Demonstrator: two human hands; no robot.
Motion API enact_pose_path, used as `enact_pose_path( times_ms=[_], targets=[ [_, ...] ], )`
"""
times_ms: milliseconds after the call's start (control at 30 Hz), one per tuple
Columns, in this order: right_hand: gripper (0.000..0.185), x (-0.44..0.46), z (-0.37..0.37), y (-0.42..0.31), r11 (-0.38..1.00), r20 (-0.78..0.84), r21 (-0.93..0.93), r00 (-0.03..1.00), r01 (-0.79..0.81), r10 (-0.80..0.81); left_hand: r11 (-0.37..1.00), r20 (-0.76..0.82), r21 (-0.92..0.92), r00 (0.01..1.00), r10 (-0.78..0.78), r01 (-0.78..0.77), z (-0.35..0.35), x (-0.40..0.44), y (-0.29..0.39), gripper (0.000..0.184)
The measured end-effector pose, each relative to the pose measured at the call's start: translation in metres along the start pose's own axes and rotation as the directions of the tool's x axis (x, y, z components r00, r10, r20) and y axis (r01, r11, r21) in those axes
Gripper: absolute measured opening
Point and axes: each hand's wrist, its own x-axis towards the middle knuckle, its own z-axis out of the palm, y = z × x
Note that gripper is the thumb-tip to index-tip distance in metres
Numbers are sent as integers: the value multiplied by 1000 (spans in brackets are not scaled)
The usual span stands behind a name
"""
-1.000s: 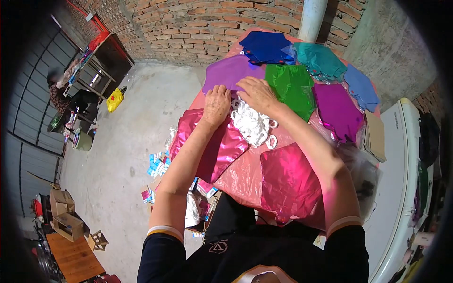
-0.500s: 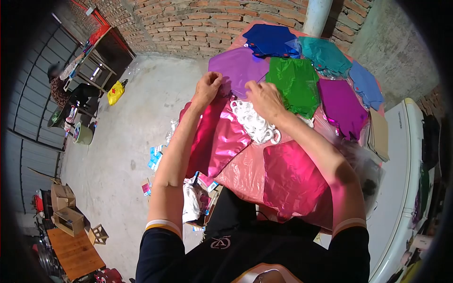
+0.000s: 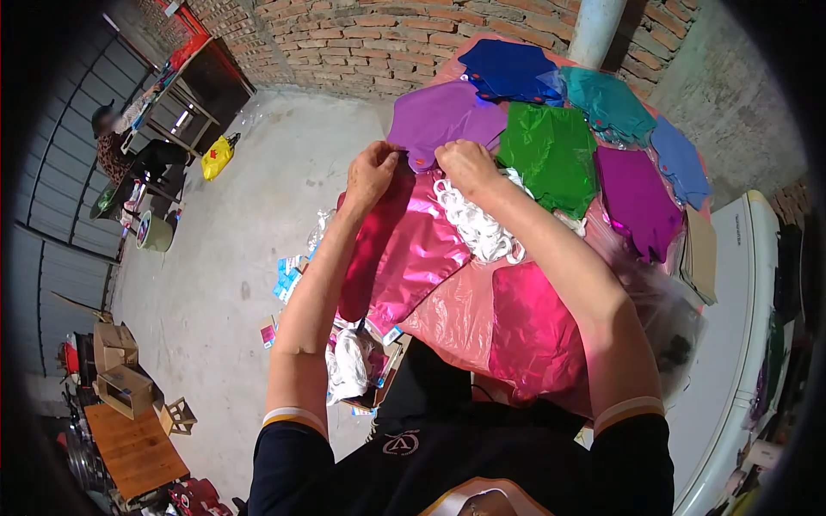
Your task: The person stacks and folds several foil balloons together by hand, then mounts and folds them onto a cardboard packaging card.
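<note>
My left hand is closed in a pinch at the upper left corner of a shiny pink foil piece. Across from it, my right hand has its fingers curled together, beside the lower edge of a purple foil piece. A tab with a red dot shows on the purple piece between my hands. What either hand's fingertips hold is hidden. Just below my right hand lies a heap of white cord loops. A green foil piece is to the right of that hand.
Blue, teal, magenta and light blue foil pieces lie on the pink-covered table. A white appliance stands at right. A box sits below the table edge. Another person sits far left.
My right hand has lowered slightly and its fingers have curled in tighter. The red-dotted tab of the purple piece now shows between my hands. The view has shifted slightly.
</note>
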Motion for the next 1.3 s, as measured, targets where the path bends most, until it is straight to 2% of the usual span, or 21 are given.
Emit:
enact_pose_path(
  times_ms=[100,267,367,500,533,600,700,767,800,900,1000,1033,1133,1300],
  targets=[
    [13,0,-2,3,998,-35,53,999,-19,20,999,-7,-31,1000,29,-29,4,5,-4,23],
    [11,6,2,12,978,-74,165,987,-129,142,996,-36,-70,998,60,-63,9,4,-18,22],
    [12,8,3,12,953,-122,237,967,-189,222,996,-50,-18,995,90,-91,8,-3,-8,22],
    [19,10,3,10,924,-159,305,945,-230,287,958,-54,105,960,274,-267,16,-2,5,25],
    [17,10,2,10,923,-166,306,942,-231,291,938,-100,192,945,311,-288,19,-2,8,25],
    [15,9,2,10,921,-174,309,938,-238,301,881,-177,359,904,389,-309,28,-7,15,24],
    [12,14,1,5,932,-169,243,934,-270,315,851,-205,451,897,393,-269,35,-8,26,23],
    [12,16,-3,-3,916,-101,211,924,-341,368,815,-209,512,881,425,-272,39,-6,28,22],
    [13,19,-5,-5,907,-72,191,917,-375,394,807,-202,513,873,444,-292,39,-5,31,22],
    [14,26,-5,-6,933,-60,155,940,-324,337,789,-174,518,862,476,-331,38,-9,36,19],
    [18,33,-2,4,931,-82,209,943,-299,322,802,-203,431,822,533,-414,32,-12,38,17],
    [21,36,-5,8,870,-35,274,900,-410,435,808,-210,404,816,538,-428,28,-13,40,17],
    [24,39,6,34,761,-58,437,829,-480,556,788,-191,368,789,584,-494,21,-10,45,17],
    [24,35,14,46,750,-66,464,826,-470,559,619,-95,369,635,767,-693,35,3,64,16]
  ],
)
